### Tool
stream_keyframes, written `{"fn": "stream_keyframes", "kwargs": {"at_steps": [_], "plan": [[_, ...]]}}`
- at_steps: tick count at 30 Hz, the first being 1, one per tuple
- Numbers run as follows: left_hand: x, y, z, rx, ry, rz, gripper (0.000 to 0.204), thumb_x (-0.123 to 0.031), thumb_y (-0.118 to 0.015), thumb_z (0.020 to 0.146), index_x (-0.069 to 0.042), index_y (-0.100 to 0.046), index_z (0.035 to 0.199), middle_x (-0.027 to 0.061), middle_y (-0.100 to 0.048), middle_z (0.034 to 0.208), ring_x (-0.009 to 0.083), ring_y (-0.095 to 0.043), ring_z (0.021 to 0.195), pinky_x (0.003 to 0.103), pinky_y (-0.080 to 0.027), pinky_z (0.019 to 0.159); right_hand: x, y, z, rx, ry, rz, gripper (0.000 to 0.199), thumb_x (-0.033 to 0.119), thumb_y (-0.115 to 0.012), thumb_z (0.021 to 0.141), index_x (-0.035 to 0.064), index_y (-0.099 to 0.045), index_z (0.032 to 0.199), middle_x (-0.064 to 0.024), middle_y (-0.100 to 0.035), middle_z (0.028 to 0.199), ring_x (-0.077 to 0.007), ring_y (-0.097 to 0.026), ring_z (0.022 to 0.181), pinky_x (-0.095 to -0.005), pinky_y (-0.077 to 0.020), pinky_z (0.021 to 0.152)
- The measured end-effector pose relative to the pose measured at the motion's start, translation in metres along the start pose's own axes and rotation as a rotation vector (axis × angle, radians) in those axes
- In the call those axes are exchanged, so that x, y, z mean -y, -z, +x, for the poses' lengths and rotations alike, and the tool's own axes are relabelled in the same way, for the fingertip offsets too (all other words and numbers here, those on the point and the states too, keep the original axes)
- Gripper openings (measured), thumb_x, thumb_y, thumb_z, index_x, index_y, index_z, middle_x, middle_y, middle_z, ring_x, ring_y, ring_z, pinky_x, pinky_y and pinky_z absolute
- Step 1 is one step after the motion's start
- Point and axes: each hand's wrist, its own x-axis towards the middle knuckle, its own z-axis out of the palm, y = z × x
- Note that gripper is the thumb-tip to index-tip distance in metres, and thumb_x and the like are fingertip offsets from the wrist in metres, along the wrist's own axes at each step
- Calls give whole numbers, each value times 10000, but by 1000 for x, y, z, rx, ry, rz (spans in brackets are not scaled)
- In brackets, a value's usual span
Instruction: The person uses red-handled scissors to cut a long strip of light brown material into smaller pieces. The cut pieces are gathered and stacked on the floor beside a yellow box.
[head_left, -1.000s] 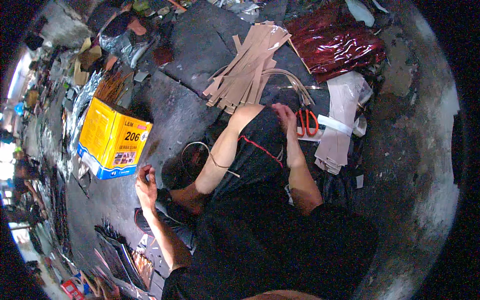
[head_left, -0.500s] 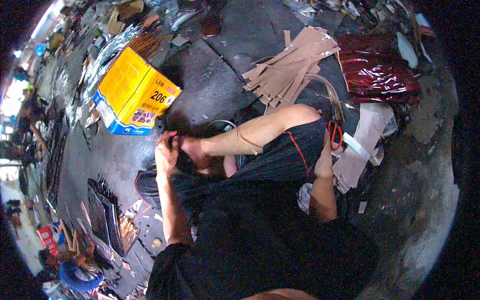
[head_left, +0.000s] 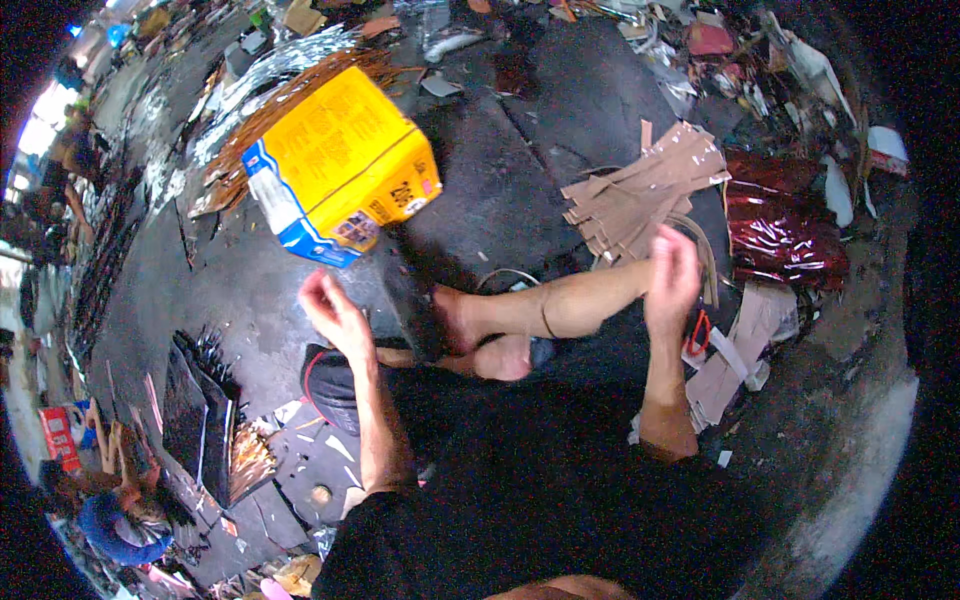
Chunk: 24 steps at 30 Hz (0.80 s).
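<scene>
Brown strips (head_left: 645, 190) lie fanned in a loose, untied pile on the floor (head_left: 240, 285), in the upper right of the frame. They look already separated into narrow lengths, but not squared up or bound. By contrast, the pale strips (head_left: 711, 394) at the right of the frame are gathered together, with a white band (head_left: 727, 352) across them.

Neither grip has anything in it: the left hand (head_left: 336, 312) is slack with fingers lightly curled, just below the yellow box (head_left: 335, 150) at upper left; the right hand (head_left: 672, 280) is open, overlapping the pile's lower end in view, and whether it touches is unclear. Scissors (head_left: 699, 335) with orange handles lie unheld beside the pale strips. One thin loop (head_left: 547, 312) crosses the person's shin.
</scene>
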Motion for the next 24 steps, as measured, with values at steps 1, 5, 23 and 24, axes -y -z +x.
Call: {"fn": "stream_keyframes", "kwargs": {"at_steps": [1, 5, 23, 24], "plan": [[5, 9, 15, -88, 6, 65, 215, -122, -494, 921, 0, -503, 1098, 82, -542, 959, 151, -507, 867, 285, -417, 801, 17, -29, -2, 144, 36, 65, 299, 219, -566, 896, -10, -548, 1086, -74, -602, 958, -148, -565, 842, -295, -458, 787], [39, 30, 55, 150, 151, 58, 291, -58, -450, 901, -2, -458, 1186, 118, -543, 1061, 188, -517, 954, 300, -405, 859, 47, -161, 1, 581, -258, 138, 351, 293, -578, 868, 55, -534, 1123, -104, -612, 952, -227, -601, 870, -354, -491, 800], [11, 42, -42, 660, 323, -36, 190, -109, -504, 915, -18, -558, 1073, 66, -597, 993, 143, -548, 920, 271, -420, 834, 25, -75, -22, 664, 127, 202, 250, 216, -657, 818, 23, -602, 968, -108, -641, 886, -238, -626, 812, -341, -492, 710], [-8, 39, -47, 627, 427, -40, 192, -118, -515, 913, -30, -558, 1078, 59, -596, 986, 142, -548, 918, 268, -416, 834, 21, -47, -10, 558, 130, 283, 220, 193, -638, 835, 21, -603, 966, -92, -644, 870, -202, -622, 793, -330, -493, 685]]}}
